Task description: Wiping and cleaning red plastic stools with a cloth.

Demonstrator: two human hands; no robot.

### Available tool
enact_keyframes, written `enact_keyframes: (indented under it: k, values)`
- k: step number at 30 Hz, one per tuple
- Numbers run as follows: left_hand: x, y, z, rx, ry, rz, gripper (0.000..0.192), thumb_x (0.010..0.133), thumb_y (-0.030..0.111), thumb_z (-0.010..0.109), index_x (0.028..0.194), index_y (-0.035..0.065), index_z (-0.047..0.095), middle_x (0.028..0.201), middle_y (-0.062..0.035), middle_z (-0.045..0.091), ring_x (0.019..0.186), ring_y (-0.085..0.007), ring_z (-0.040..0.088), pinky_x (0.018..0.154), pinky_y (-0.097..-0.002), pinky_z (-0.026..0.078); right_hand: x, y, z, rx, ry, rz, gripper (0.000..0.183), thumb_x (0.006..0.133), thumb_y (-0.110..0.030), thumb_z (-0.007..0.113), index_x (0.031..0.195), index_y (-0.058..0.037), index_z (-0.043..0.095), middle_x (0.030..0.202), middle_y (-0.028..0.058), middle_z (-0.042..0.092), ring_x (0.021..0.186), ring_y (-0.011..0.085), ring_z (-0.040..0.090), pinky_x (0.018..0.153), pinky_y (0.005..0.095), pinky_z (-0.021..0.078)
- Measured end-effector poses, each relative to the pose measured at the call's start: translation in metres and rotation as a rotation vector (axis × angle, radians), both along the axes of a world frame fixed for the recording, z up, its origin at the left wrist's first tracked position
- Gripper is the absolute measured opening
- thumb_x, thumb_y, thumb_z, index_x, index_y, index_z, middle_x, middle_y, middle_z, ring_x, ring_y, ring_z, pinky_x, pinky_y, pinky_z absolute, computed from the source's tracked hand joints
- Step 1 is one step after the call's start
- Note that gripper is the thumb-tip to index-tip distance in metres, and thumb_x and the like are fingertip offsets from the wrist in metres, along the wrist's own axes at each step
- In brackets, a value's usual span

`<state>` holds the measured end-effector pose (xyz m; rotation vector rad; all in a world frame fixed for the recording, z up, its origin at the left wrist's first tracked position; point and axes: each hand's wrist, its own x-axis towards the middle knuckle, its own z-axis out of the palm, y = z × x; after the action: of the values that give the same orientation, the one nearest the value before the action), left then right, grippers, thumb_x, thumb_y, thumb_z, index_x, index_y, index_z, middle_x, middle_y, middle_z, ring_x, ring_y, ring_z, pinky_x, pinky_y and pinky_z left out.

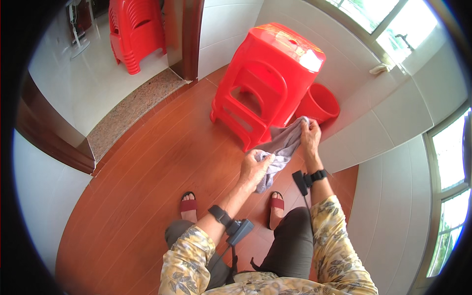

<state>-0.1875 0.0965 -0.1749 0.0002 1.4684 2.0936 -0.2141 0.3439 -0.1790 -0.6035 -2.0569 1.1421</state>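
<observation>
A greyish-lilac cloth [284, 150] is stretched between my two hands above the floor. My left hand [255, 167] grips its lower left end, with the thumb pressed on the bunched fabric and a loose fold hanging below. My right hand [310, 135] pinches the upper right end. Just beyond the cloth stands a tall red plastic stool [265, 84] with a patterned, shiny top. Beside the stool, at its right, a red plastic bucket [320, 101] is partly hidden by the stool and my right hand.
A stack of red plastic chairs or stools [136, 33] stands past the doorway at upper left, beyond a speckled stone threshold [132, 110]. White tiled walls [391, 121] and windows [451, 155] bound the right side. Reddish-brown floor tiles [147, 177] lie around my sandalled feet.
</observation>
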Motion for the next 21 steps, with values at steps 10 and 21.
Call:
enact_keyframes:
  k: [10, 21]
  values:
    - [-0.011, 0.001, -0.004, 0.167, -0.077, 0.015, 0.042, 0.087, 0.023, 0.074, 0.117, -0.0014, 0.058, 0.100, -0.0068, 0.067, 0.086, -0.0120, 0.064, 0.074, -0.0272, 0.053, -0.095, -0.032, 0.070, 0.363, 0.153, -0.265, 0.015, 0.086, -0.016, 0.072, 0.090, -0.0040, 0.066, 0.075, 0.0023, 0.064, 0.068, 0.0096, 0.055, 0.063, 0.0258, 0.0470]
    - [-0.013, 0.005, -0.002, -0.039, -0.060, 0.013, 0.032, 0.088, 0.025, 0.069, 0.101, -0.0020, 0.057, 0.087, -0.0147, 0.069, 0.074, -0.0208, 0.068, 0.067, -0.0336, 0.055, -0.088, -0.022, -0.018, 0.403, 0.099, -0.231, 0.018, 0.083, -0.015, 0.074, 0.084, -0.0064, 0.059, 0.075, 0.0046, 0.058, 0.065, 0.0173, 0.054, 0.062, 0.0326, 0.0471]
